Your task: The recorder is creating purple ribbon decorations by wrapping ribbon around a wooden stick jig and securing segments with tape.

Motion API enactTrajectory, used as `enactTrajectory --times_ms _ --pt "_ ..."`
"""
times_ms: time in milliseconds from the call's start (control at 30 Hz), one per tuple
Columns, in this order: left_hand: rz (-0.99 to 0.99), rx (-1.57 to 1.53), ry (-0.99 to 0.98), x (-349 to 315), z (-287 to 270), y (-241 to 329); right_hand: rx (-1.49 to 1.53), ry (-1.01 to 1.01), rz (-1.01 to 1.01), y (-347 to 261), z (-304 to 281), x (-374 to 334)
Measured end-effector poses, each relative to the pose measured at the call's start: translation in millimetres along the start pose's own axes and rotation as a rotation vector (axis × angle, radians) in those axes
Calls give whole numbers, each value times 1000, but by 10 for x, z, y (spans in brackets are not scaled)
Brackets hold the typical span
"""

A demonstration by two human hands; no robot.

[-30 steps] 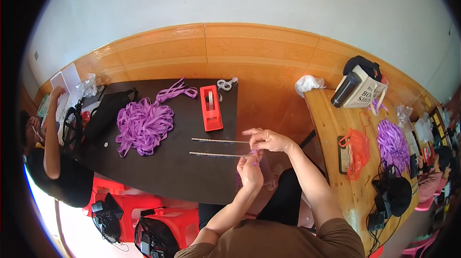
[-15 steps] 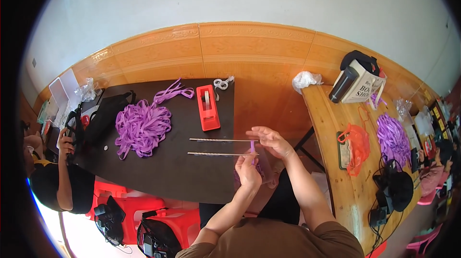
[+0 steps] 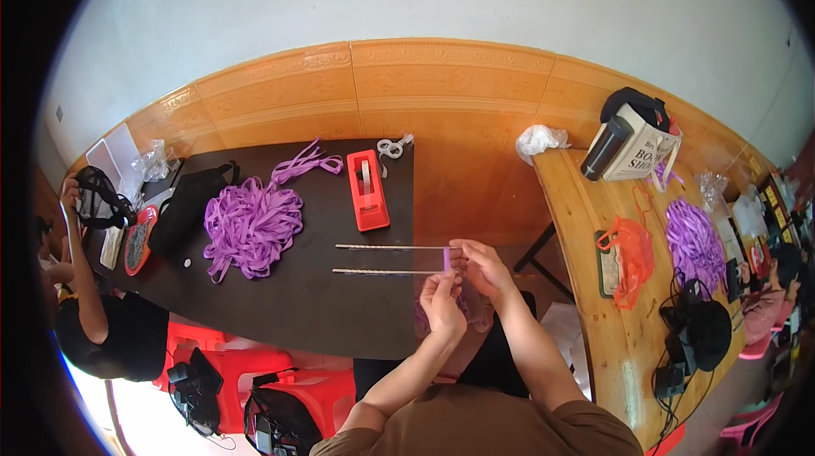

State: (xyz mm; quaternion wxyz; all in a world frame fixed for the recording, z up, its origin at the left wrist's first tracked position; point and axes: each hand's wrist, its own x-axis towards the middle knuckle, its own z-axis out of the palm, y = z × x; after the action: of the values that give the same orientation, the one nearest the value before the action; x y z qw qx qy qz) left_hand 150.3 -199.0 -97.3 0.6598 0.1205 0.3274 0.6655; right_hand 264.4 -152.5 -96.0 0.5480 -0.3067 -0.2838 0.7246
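Two thin metal rods (image 3: 386, 246) lie parallel, reaching past the right edge of the dark table (image 3: 314, 320). Near their right ends, a purple ribbon (image 3: 446, 259) spans from one rod to the other. My left hand (image 3: 443, 307) is closed in a pinch at the end of the nearer rod, on the ribbon. Beside it, my right hand (image 3: 486, 269) has its fingers bent around the ribbon at the farther rod's end. Under my hands hangs a clear bag (image 3: 477, 312) with purple ribbon inside, partly hidden.
A heap of purple ribbon (image 3: 253, 227), a red tape dispenser (image 3: 368, 191) and white tape rolls (image 3: 390, 149) lie on the dark table. At right, a wooden table (image 3: 628, 354) holds a phone (image 3: 608, 273), an orange bag (image 3: 630, 262) and more ribbon. Another person (image 3: 110, 329) sits at left.
My right hand has come down and its fingers have bent in at the ribbon. My left hand stays by the nearer rod. The person at left has raised a black mesh thing.
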Motion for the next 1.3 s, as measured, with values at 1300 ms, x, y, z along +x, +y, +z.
enactTrajectory --times_ms 1300 --pt "723 1089 -427 1105 333 3476 -804 416 -750 -27 207 -582"
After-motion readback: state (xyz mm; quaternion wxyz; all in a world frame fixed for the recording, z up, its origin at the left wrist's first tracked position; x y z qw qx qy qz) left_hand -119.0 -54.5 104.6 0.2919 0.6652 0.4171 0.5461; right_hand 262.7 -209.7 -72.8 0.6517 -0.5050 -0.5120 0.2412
